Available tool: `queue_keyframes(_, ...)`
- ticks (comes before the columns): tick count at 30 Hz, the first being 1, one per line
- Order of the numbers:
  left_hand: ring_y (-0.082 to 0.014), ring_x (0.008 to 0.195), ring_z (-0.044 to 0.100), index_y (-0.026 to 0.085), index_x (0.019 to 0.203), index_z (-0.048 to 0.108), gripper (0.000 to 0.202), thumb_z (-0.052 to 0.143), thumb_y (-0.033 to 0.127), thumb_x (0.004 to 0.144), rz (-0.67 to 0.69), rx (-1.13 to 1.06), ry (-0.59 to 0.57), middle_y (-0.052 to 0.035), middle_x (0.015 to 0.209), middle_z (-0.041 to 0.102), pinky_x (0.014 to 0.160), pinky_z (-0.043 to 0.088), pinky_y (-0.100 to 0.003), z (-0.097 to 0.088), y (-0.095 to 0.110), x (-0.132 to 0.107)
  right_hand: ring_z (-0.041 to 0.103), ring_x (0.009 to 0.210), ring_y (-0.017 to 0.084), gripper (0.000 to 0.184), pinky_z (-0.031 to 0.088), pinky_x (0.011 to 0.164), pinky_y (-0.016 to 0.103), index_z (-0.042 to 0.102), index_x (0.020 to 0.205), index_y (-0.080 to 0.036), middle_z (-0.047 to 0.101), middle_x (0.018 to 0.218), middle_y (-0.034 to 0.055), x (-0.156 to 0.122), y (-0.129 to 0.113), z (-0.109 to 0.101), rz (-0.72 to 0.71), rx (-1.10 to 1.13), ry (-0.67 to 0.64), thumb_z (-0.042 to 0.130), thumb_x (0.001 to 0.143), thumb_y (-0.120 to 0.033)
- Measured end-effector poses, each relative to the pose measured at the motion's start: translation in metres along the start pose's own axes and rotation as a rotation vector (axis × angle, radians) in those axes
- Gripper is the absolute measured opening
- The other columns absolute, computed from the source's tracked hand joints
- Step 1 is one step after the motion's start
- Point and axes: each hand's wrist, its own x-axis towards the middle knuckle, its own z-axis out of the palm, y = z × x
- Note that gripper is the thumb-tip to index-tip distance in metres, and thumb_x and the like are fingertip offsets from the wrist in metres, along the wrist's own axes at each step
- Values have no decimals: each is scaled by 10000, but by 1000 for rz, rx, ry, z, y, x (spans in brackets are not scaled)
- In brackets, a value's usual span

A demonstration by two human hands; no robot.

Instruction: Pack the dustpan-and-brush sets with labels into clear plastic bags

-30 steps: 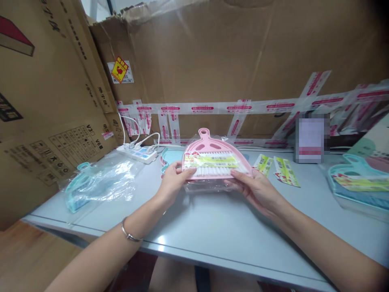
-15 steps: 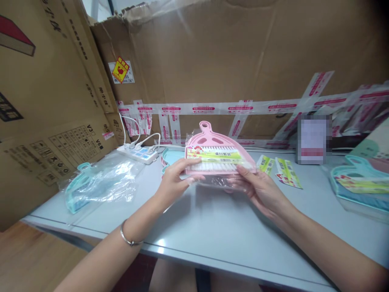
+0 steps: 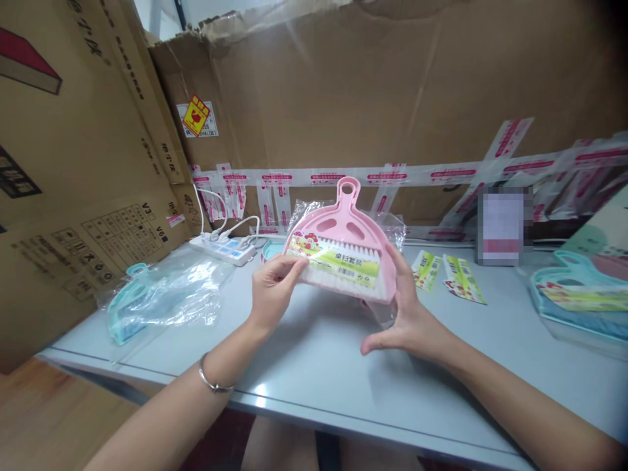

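"What's changed?"
"Over the counter (image 3: 314,379), between front and back edges, the pink dustpan (image 3: 341,226) has tilted."
"Grip?"
"The left hand (image 3: 273,291) pinches its left side; the right hand (image 3: 415,320) has spread, thumb off, so the left likely carries it."

Dustpan (image 3: 338,222): above the worktop (image 3: 314,392), before the rear box (image 3: 343,98)
Power strip (image 3: 223,250): back edge, left of dustpan
Plastic bag (image 3: 184,294): toward left edge
Cards (image 3: 462,278): right of dustpan
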Motion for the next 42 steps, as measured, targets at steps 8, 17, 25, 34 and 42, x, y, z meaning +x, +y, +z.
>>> queue_keyframes(8, -151, 725, 612, 195, 732, 710, 111, 673, 298, 752, -73, -21, 42, -19, 766, 682, 656, 506, -252, 0, -3, 1, 561, 1068, 267, 571, 542, 837, 460, 582, 1186, -302, 530, 1240, 64, 1, 3, 3, -33, -188, 123, 776, 652, -359)
queue_keyframes(17, -154, 993, 614, 309, 1407, 303, 761, 669, 200, 748, -129, -285, -157, -29, 1052, 665, 940, 477, -327, 3, -2, 2, 632, 902, 168, 364, 538, 827, 327, 590, 1073, -267, 655, 1001, 12, 17, 4, 9, -33, 81, 342, 702, 729, -308)
queue_keyframes(25, -235, 1046, 613, 148, 1049, 572, 379, 694, 267, 710, -374, -326, -391, -89, 1041, 680, 928, 469, -364, 4, -13, 4, 599, 1068, 214, 844, 523, 888, 398, 149, 1429, -330, 578, 1190, 68, 16, 7, 5, -4, 130, 331, 674, 768, -355)
queue_keyframes(34, -196, 994, 621, 164, 1037, 568, 325, 646, 322, 764, -230, -309, -240, -60, 1030, 672, 903, 473, -319, 10, -13, -2, 607, 951, 263, 1160, 564, 483, 283, 80, 1462, -337, 414, 1376, 122, 14, 11, 16, 62, -25, 287, 818, 568, -311)
queue_keyframes(42, -206, 902, 643, 176, 1005, 588, 436, 768, 355, 650, -149, -89, -131, -61, 962, 684, 819, 498, -309, 8, -16, 2, 587, 557, 112, 922, 500, 374, 220, 157, 1431, -339, 544, 1228, 100, 16, 7, 23, 87, 46, 326, 718, 700, -382)
